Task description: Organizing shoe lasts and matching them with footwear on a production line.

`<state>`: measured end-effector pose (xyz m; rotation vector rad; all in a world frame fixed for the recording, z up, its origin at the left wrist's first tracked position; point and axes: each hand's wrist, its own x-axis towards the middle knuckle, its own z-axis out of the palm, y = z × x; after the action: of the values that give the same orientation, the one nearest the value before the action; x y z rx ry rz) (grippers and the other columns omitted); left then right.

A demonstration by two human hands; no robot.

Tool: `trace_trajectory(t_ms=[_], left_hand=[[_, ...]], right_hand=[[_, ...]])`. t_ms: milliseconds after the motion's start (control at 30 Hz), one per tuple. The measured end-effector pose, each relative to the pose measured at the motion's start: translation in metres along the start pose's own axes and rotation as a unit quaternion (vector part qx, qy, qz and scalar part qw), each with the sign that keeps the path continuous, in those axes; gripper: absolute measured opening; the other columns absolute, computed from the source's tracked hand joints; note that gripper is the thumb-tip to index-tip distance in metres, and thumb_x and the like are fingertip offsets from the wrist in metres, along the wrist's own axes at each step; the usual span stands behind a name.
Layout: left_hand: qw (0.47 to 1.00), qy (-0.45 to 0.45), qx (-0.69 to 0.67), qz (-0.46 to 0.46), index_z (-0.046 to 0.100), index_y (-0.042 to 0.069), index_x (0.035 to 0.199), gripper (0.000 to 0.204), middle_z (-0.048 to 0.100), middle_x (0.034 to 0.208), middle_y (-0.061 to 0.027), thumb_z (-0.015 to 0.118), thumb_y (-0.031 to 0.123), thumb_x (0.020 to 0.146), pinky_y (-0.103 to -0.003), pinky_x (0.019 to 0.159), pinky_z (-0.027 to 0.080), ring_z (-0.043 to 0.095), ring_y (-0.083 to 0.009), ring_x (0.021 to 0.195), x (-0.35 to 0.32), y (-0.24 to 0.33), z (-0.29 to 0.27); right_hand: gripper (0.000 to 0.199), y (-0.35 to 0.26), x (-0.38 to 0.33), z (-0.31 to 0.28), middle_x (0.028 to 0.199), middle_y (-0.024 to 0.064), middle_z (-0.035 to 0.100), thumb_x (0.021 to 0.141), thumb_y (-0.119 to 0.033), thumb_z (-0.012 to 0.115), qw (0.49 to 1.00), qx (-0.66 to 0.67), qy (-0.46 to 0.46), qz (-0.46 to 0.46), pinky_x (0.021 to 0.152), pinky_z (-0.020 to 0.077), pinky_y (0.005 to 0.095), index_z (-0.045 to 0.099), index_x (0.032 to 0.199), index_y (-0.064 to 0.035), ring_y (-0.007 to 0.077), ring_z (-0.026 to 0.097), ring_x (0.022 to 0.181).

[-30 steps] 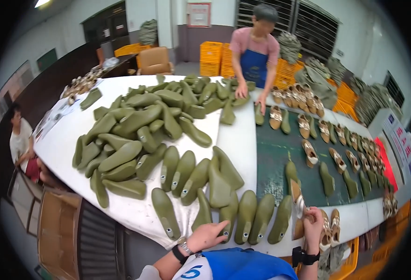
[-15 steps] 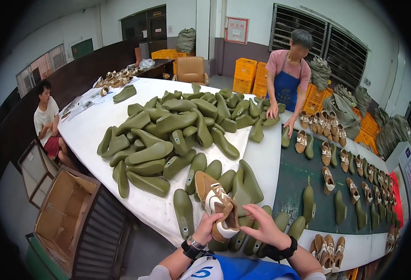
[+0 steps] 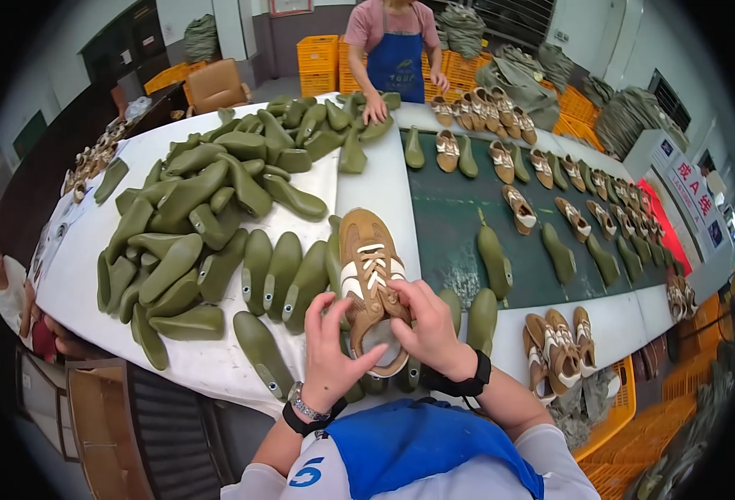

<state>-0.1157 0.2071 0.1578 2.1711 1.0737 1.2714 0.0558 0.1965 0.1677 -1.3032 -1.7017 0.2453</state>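
Note:
A brown sneaker (image 3: 369, 229) with white stripes and laces is held upright in front of me, toe pointing away. My left hand (image 3: 331, 348) has its fingers against the shoe's left side and its thumb across the heel opening. On the other side, my right hand (image 3: 431, 330) grips the collar, its fingertips by the tongue and its thumb at the opening. Beneath and around the sneaker stand green shoe lasts, partly hidden by it and my hands. One green last (image 3: 259, 354) lies just left of my left hand.
A big heap of green lasts (image 3: 209, 179) covers the white table (image 3: 71, 258). To the right, a green belt (image 3: 459, 250) carries sneakers and lasts in rows. Several sneakers (image 3: 559, 350) stand at the near right. Across the table, a co-worker's hand (image 3: 376, 108) touches lasts.
My view has swung to the right. The sneaker has turned from tilted on its side to upright with its toe away from me, and my right hand has closed onto its collar.

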Motion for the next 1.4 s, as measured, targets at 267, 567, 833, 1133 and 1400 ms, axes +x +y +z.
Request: trace_trajectory(t_ms=[267, 567, 833, 1133, 1400], left_hand=[[0.998, 0.051, -0.022, 0.032, 0.06, -0.002, 0.093, 0.019, 0.062, 0.09, -0.0148, 0.063, 0.002, 0.075, -0.036, 0.071, 0.047, 0.059, -0.0312, 0.081, 0.013, -0.008, 0.01], [0.999, 0.049, 0.006, 0.015, 0.06, -0.003, 0.094, 0.018, 0.062, 0.091, -0.0161, 0.061, 0.0, 0.076, -0.036, 0.073, 0.048, 0.06, -0.0308, 0.083, 0.019, -0.033, 0.015], [0.995, -0.095, 0.018, -0.012, 0.052, -0.001, 0.113, 0.042, 0.057, 0.106, -0.0198, 0.066, 0.01, 0.075, -0.04, 0.085, 0.044, 0.054, -0.0354, 0.098, 0.024, -0.037, 0.04], [0.96, -0.102, 0.184, -0.185, 0.048, -0.001, 0.119, 0.05, 0.055, 0.111, -0.019, 0.064, 0.004, 0.072, -0.039, 0.088, 0.042, 0.053, -0.0346, 0.101, -0.047, -0.134, -0.046], [0.933, -0.039, 0.222, -0.279, 0.053, -0.005, 0.116, 0.042, 0.059, 0.107, -0.024, 0.06, 0.021, 0.084, -0.039, 0.089, 0.043, 0.055, -0.0357, 0.102, -0.062, -0.127, -0.077]], right_hand=[[0.038, 0.012, -0.021, -0.011, 0.081, 0.0079, 0.05, 0.068, 0.006, 0.056, 0.996, 0.08, 0.027, -0.018, 0.057, 0.0429, 0.0242, 0.047, 0.104, -0.0026, 0.0134, 0.05, 0.065], [0.033, 0.012, -0.024, -0.025, 0.095, 0.0094, 0.054, 0.074, -0.009, 0.069, 0.998, -0.057, -0.017, -0.007, 0.063, 0.049, 0.0268, 0.055, 0.104, -0.0055, 0.0169, 0.056, 0.071], [0.022, 0.065, -0.026, -0.025, 0.089, 0.0124, 0.058, 0.077, -0.017, 0.062, 0.986, -0.032, -0.162, 0.011, 0.067, 0.0496, 0.0378, 0.06, 0.096, -0.0075, 0.0294, 0.06, 0.075], [0.025, 0.261, 0.05, -0.086, 0.09, 0.0165, 0.063, 0.071, -0.014, 0.062, 0.94, -0.22, -0.177, 0.191, 0.078, 0.0473, 0.0401, 0.063, 0.094, -0.0049, 0.0347, 0.059, 0.088], [0.039, 0.325, 0.054, -0.052, 0.103, 0.0175, 0.061, 0.075, -0.018, 0.058, 0.943, -0.208, -0.173, 0.193, 0.085, 0.046, 0.0419, 0.057, 0.113, -0.0096, 0.0342, 0.058, 0.096]])
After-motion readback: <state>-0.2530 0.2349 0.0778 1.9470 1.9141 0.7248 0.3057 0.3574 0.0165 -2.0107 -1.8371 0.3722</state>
